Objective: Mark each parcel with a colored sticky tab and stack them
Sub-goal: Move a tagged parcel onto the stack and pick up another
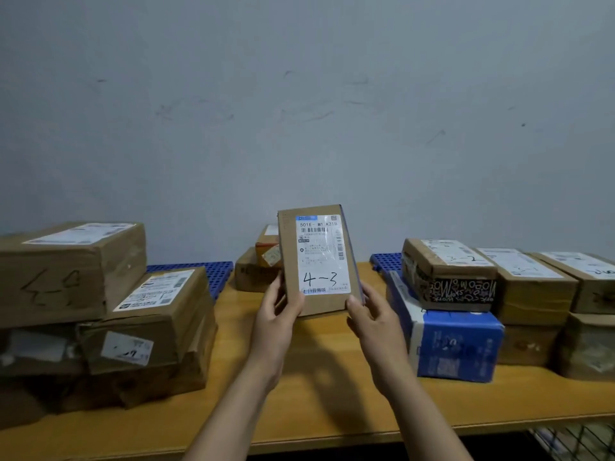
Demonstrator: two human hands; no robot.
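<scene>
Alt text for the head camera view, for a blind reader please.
The left hand and right hand hold a small parcel upright, label marked 4-3, above a wooden shelf. A left stack and right stack of parcels flank it.

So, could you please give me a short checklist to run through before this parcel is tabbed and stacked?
1. Grip: left hand and right hand both hold the parcel at its lower corners, upright: ok.
2. Label: faces the camera and the handwritten 4-3 is legible: ok.
3. Colored tab on the parcel: none on the visible face: not ok.
4. Sticky tabs within reach: none in view: cannot tell.
5. Set-down room: bare table lies between the stacks: ok.
6. Left stack: the boxes look crumpled and uneven, so a steady top: cannot tell.
</scene>
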